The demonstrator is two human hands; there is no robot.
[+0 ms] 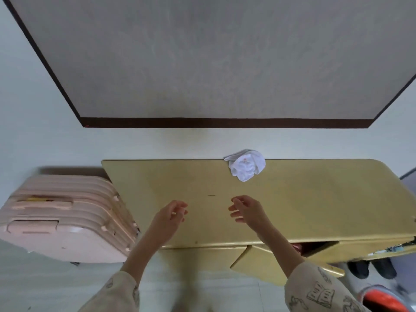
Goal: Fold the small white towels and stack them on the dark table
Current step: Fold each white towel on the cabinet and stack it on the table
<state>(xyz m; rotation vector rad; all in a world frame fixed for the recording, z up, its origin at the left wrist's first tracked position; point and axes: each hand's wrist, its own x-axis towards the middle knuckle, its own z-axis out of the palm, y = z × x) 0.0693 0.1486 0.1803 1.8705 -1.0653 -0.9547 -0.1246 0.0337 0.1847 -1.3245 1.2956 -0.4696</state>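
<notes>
Suitcase point(65, 215): pink, ribbed, stood left of the table.
Left hand point(171, 218): hovered over the table's near middle, fingers loosely curled, holding nothing.
Right hand point(246, 211): hovered just right of the left, apart from it, fingers relaxed, holding nothing.
Towel point(246, 166): white, crumpled, lay at the far edge of the yellowish table point(315, 199), well beyond both hands.

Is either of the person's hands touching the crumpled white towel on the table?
No: the left hand and right hand hover open near the front, while the crumpled white towel lies apart at the table's far edge.
</notes>
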